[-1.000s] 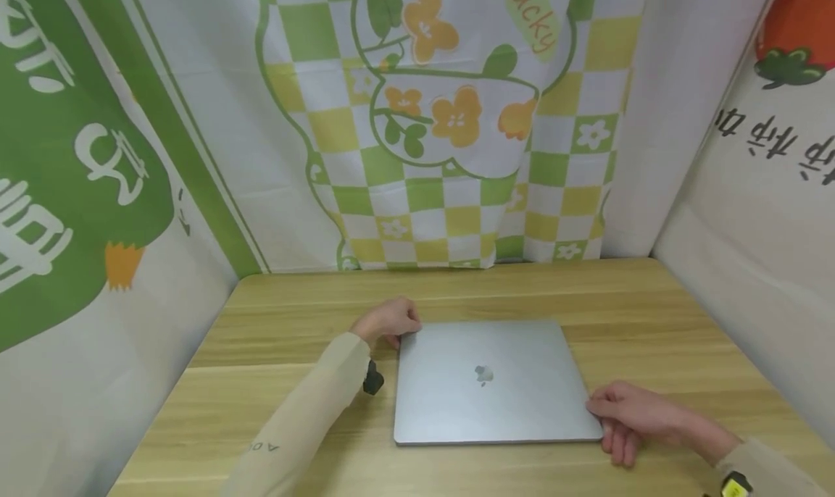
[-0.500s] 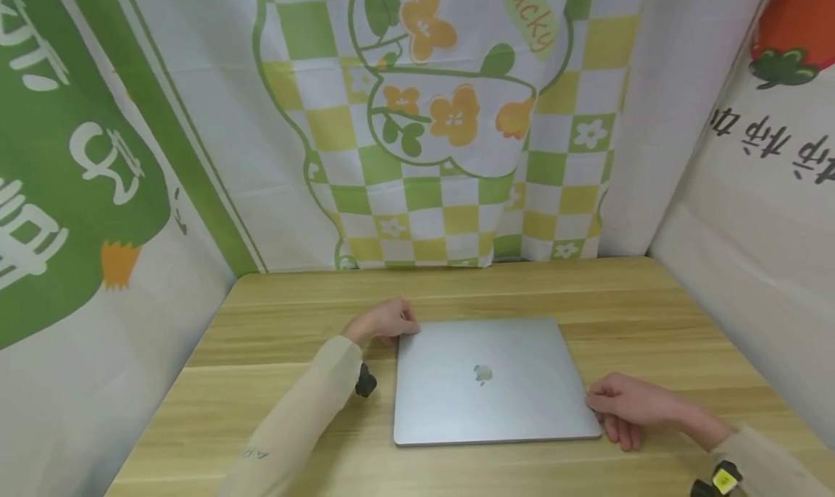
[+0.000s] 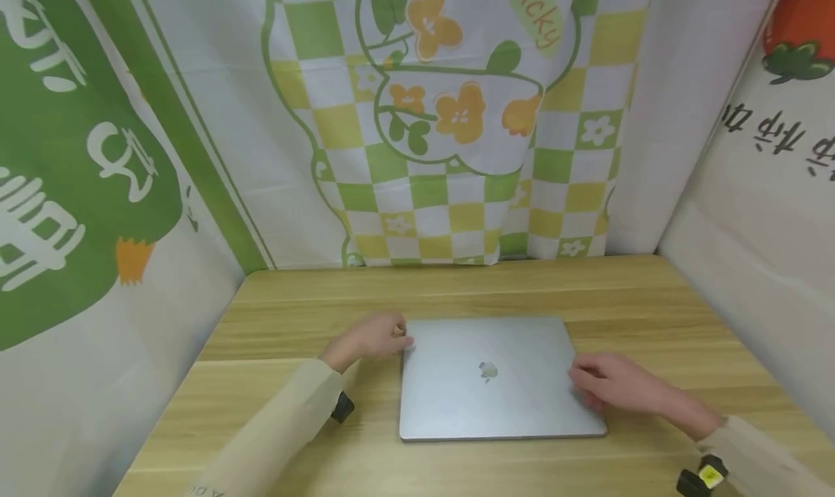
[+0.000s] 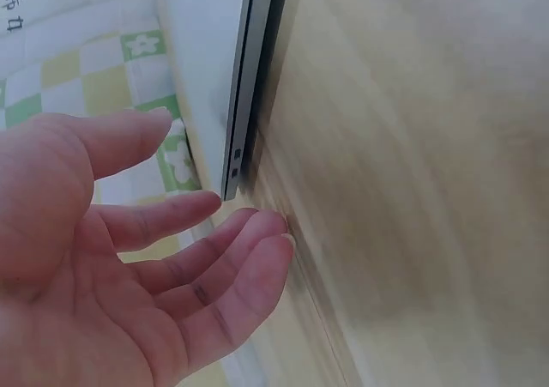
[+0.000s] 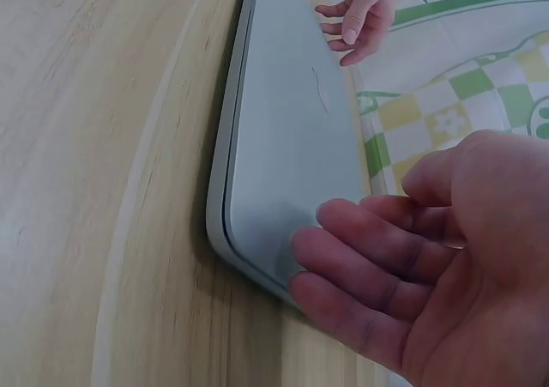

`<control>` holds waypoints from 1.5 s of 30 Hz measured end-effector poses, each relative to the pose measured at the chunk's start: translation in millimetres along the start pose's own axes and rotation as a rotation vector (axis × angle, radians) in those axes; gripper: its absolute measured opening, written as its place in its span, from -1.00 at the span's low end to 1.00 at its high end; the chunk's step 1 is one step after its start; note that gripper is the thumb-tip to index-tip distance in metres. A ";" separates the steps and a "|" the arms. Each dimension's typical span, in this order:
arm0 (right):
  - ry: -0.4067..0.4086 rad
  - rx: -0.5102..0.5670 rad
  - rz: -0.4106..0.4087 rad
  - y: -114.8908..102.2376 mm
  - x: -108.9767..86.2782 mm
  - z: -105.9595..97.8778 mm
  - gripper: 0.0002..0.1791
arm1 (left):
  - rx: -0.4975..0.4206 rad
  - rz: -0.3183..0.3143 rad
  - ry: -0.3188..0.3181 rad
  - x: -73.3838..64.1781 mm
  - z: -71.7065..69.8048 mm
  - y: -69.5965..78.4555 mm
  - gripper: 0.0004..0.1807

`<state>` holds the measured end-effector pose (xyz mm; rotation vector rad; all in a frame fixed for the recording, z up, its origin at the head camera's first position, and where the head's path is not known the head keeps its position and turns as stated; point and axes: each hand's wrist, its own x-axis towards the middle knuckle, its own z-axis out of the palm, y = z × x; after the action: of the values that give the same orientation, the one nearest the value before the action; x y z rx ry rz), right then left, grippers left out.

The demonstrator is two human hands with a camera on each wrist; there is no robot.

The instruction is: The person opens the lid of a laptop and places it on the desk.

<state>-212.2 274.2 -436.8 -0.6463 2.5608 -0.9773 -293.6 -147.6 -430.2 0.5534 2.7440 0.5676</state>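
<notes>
A closed silver laptop [image 3: 502, 410] with an apple logo lies flat on the wooden table. My left hand [image 3: 370, 336] is at its far left corner; in the left wrist view the thumb and fingers [image 4: 227, 305] are spread apart around the laptop's edge [image 4: 247, 87], with nothing between them. At the right side, my right hand [image 3: 616, 382] hovers beside and partly over the laptop's edge. Its fingers are loosely bent, close to the lid [image 5: 292, 147] in the right wrist view, and grip nothing.
The wooden table [image 3: 293, 294] reaches back to a green and yellow checked cloth [image 3: 430, 200]. Printed cloths hang at the left [image 3: 215, 301] and right [image 3: 737, 251] sides. Small dark devices sit at both wrists.
Both hands have loosened from the laptop's corners. The left has shifted left and slightly nearer; the right has moved farther back along the right edge. The laptop stays nearly in place.
</notes>
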 end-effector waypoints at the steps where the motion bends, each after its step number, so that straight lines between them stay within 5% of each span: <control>1: 0.013 -0.015 -0.011 -1.2 1.8 1.9 -0.64 | -0.001 0.004 0.005 -2.8 0.9 0.3 -0.60; 11: 0.089 -0.094 -0.052 -30.6 25.8 11.5 -0.68 | -0.026 0.060 0.059 -29.5 13.3 12.0 -0.52; 19: 0.141 -0.153 -0.137 -37.6 37.3 18.5 -0.75 | 0.050 0.058 0.115 -45.7 20.2 14.7 -0.46; 30: 0.182 -0.205 -0.394 -57.5 43.1 38.5 -0.84 | 0.184 0.155 0.156 -62.5 33.4 17.2 -0.48; 38: 0.197 -0.447 -0.521 -62.8 45.0 57.9 -0.85 | 0.286 0.221 0.165 -69.7 41.3 15.9 -0.45; 45: 0.225 -0.700 -0.686 -58.2 46.9 69.9 -0.67 | 0.251 0.268 0.149 -70.5 48.3 14.2 -0.39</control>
<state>-203.5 173.5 -453.0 -1.7696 2.9247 -0.2663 -210.1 -149.8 -453.0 0.9861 2.9243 0.3336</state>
